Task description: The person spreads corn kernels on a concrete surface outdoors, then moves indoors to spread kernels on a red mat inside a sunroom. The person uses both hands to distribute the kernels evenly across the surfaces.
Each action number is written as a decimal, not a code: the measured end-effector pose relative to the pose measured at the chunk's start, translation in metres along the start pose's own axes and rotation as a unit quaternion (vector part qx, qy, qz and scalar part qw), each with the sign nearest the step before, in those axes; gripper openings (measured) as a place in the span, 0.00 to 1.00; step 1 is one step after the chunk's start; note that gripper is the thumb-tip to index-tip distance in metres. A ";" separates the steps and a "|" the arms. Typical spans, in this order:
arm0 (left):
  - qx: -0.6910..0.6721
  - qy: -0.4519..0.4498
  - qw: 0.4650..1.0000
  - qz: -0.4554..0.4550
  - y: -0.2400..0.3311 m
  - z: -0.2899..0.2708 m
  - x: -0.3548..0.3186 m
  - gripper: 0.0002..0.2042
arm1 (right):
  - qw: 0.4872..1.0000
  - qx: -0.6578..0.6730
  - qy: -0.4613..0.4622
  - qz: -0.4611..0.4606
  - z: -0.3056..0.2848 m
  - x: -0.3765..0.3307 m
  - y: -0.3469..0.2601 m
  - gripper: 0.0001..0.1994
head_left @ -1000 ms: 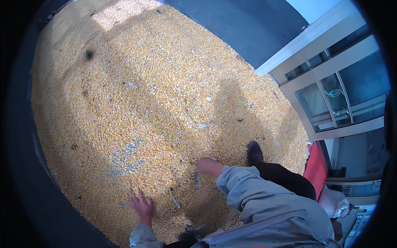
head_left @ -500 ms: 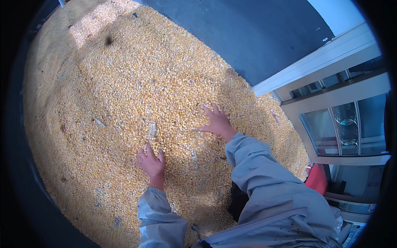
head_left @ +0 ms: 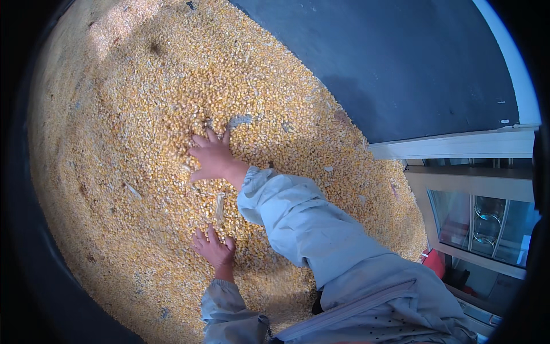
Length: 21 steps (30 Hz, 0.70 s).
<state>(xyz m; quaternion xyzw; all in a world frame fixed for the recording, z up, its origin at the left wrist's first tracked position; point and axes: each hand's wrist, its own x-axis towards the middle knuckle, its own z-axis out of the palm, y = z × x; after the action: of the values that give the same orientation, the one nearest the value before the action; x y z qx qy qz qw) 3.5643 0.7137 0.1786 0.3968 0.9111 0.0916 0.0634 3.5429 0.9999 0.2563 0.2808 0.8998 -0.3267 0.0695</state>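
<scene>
The right hand (head_left: 216, 159) has swung left since the last picture, so now it is ahead of the left hand (head_left: 213, 250). Nearest, the left hand has its back up and fingers spread on the corn (head_left: 275, 86). A pale scrap (head_left: 220, 206) lies between the 2 hands. Farther out, the right arm stretches across, and that hand's fingers are spread at the corn too, near a gray patch (head_left: 240, 120).
</scene>
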 end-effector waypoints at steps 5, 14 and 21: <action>-0.002 0.003 1.000 -0.007 0.004 0.001 -0.001 0.27 | 0.992 0.044 -0.095 -0.064 0.017 -0.086 0.048 0.25; -0.007 -0.024 0.999 -0.031 0.006 -0.015 0.006 0.22 | 0.961 0.023 0.030 0.272 -0.040 -0.076 0.132 0.42; -0.013 -0.058 0.997 -0.050 0.005 -0.019 0.006 0.23 | 0.996 -0.054 -0.061 -0.022 0.044 -0.045 -0.011 0.43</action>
<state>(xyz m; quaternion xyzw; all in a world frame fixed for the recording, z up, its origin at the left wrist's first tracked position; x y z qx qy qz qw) 3.5603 0.7191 0.1983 0.3545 0.9233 0.0770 0.1259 3.5714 0.9445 0.2416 0.2364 0.9161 -0.2959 0.1317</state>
